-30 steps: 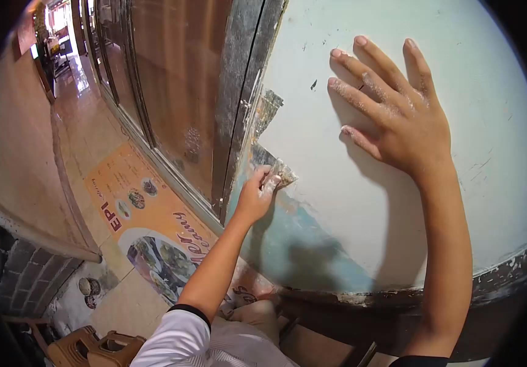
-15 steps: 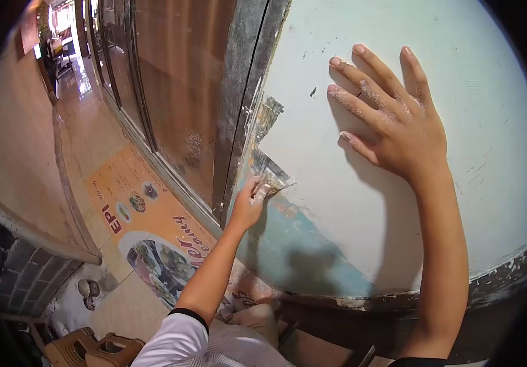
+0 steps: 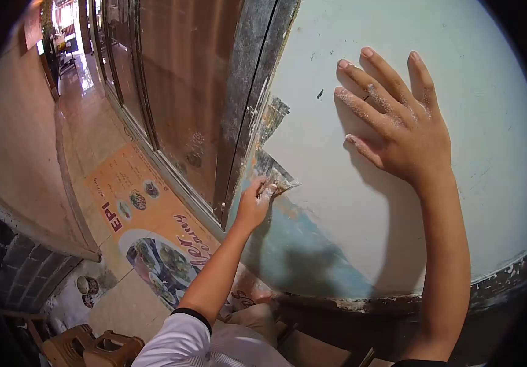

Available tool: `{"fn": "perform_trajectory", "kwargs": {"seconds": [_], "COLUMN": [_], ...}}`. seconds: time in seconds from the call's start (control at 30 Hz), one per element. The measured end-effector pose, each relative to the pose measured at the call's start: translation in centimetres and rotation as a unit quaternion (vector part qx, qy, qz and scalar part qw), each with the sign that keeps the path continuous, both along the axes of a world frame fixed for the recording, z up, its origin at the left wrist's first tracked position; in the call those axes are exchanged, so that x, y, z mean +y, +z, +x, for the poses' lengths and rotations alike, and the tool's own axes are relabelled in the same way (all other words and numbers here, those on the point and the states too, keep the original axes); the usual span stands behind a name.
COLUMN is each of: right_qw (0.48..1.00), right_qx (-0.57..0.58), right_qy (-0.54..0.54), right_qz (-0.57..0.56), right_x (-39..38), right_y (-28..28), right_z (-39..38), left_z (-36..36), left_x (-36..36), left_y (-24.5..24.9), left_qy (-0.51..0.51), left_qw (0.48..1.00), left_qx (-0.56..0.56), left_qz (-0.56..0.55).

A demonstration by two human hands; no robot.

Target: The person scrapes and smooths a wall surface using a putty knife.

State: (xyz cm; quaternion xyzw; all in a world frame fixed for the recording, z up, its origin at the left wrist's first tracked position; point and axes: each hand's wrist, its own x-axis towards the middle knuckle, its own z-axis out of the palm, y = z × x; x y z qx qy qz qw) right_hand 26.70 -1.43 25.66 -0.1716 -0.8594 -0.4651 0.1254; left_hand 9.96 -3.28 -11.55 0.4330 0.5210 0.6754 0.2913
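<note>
My left hand (image 3: 256, 199) is closed round a scraper (image 3: 285, 182) whose flat blade is pressed to the wall, near the wooden door frame. The handle is mostly hidden in my fingers. Off-white paint covers the upper wall (image 3: 318, 159), while below and beside the blade a worn blue-green patch (image 3: 294, 244) is exposed. A dark, jagged bare patch (image 3: 274, 116) lies above the blade along the frame. My right hand (image 3: 401, 122) rests on the white surface with its fingers spread, pale dust on its knuckles and fingertips.
Left of the wall stands a dark wooden door frame (image 3: 248, 92) with a glazed panel (image 3: 184, 79). An orange printed banner (image 3: 132, 183) lies on the tiled floor. Brown plastic stools (image 3: 114, 350) stand at the lower left, near a grey block wall (image 3: 31, 263).
The view has shifted slightly, moving the wall and both hands a little rightward in the picture. My left hand still grips the scraper at about the same spot, and my right hand stays on the wall.
</note>
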Motion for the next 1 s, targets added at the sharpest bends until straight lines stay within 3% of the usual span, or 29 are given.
{"fn": "perform_trajectory", "kwargs": {"seconds": [0.2, 0.23, 0.37, 0.47, 0.6, 0.77, 0.9, 1.0], "right_qw": [1.0, 1.0, 1.0, 1.0, 1.0, 1.0, 1.0, 1.0], "right_qx": [0.009, 0.008, 0.006, 0.007, 0.004, 0.005, 0.0, 0.006], "right_qy": [-0.004, -0.005, 0.002, -0.002, -0.007, -0.006, -0.006, -0.006], "right_qz": [-0.012, -0.011, -0.009, -0.007, 0.012, -0.008, 0.003, -0.009], "right_x": [0.1, 0.1, 0.1, 0.0, -0.3, 0.1, 0.0, 0.0], "right_y": [-0.2, -0.2, -0.1, -0.1, 0.1, -0.1, 0.0, -0.1], "right_z": [-0.1, 0.0, 0.0, 0.0, -0.2, 0.0, 0.0, 0.0], "left_z": [0.3, 0.1, 0.1, 0.3, 0.6, 0.8, 0.6, 0.9], "left_x": [-0.8, -1.0, -0.8, -0.5, -1.1, -0.6, -0.8, -0.6], "left_y": [2.2, 2.6, 1.3, 0.4, 2.9, 0.6, 0.6, 1.6], "left_qy": [0.046, 0.049, 0.045, 0.073, 0.064, 0.075, 0.055, 0.069], "left_qw": [0.997, 0.995, 0.999, 0.996, 0.995, 0.994, 0.997, 0.995], "left_qx": [0.058, 0.082, 0.012, 0.05, 0.082, 0.075, 0.054, 0.063], "left_qz": [0.004, -0.042, 0.005, 0.01, 0.015, 0.028, -0.016, 0.015]}}
